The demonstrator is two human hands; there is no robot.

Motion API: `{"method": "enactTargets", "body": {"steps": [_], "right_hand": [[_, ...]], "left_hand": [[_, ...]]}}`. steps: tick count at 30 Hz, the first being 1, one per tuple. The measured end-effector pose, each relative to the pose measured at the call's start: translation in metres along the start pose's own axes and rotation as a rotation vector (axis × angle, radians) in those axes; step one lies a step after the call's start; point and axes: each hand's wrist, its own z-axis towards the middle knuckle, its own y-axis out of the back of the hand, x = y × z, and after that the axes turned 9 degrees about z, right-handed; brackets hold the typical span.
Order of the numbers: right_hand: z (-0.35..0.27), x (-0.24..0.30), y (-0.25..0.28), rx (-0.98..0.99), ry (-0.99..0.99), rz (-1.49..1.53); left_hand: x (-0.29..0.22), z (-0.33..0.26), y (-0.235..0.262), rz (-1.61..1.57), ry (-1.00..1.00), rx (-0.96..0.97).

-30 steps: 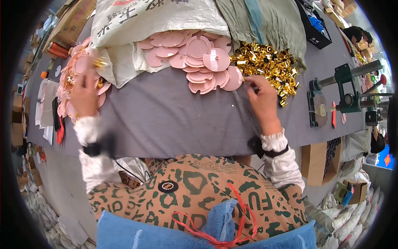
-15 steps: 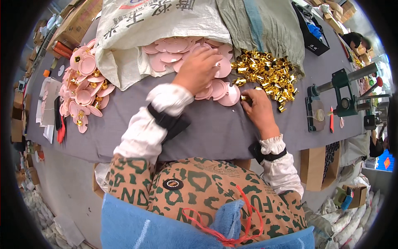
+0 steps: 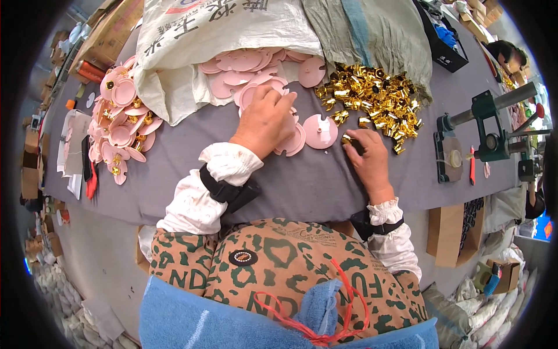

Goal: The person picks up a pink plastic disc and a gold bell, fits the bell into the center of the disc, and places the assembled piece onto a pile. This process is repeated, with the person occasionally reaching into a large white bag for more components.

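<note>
My left hand (image 3: pixel 267 121) is closed over a pink round plastic disc (image 3: pixel 249 95), just in front of the pile of pink discs (image 3: pixel 237 61) spilling from a white woven sack. More pink discs (image 3: pixel 292 141) lie partly under this hand. To its right a single notched pink disc (image 3: pixel 320 132) rests flat on the cloth. My right hand (image 3: pixel 369 158) pinches a small gold metal-looking piece (image 3: pixel 347 139) between thumb and fingers. Beyond that hand spreads a heap of similar shiny gold pieces (image 3: pixel 381 99), some with black parts.
At the left is a mound of pink discs with gold pieces fitted (image 3: pixel 121 119). A green hand press (image 3: pixel 485 128) stands at the right. The white sack (image 3: pixel 226 29) and a grey-green sack (image 3: pixel 383 35) lie at the back, near a black box (image 3: pixel 444 49).
My left hand has drawn back toward me, bringing a pink disc off the pile. My right hand has shifted slightly right and nearer, with the gold piece now visible at its fingertips.
</note>
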Motion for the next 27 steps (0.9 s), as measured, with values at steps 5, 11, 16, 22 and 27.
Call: {"method": "enactTargets", "body": {"steps": [5,11,16,22,27], "right_hand": [[-0.003,0.005,0.002,-0.15,-0.148,0.221],[-0.006,0.044,-0.003,-0.188,-0.321,0.506],[0.001,0.064,-0.032,-0.123,-0.138,0.574],[0.004,0.062,-0.051,-0.107,-0.157,0.494],[0.003,0.067,-0.045,-0.134,0.061,0.301]], "left_hand": [[0.013,0.0,0.024,-0.077,-0.047,0.042],[0.01,0.0,0.024,-0.812,0.323,0.06],[-0.026,-0.016,0.002,-1.302,0.722,0.022],[-0.034,-0.035,-0.008,-1.338,0.68,0.317],[-0.048,-0.038,-0.011,-1.317,0.663,0.082]]}}
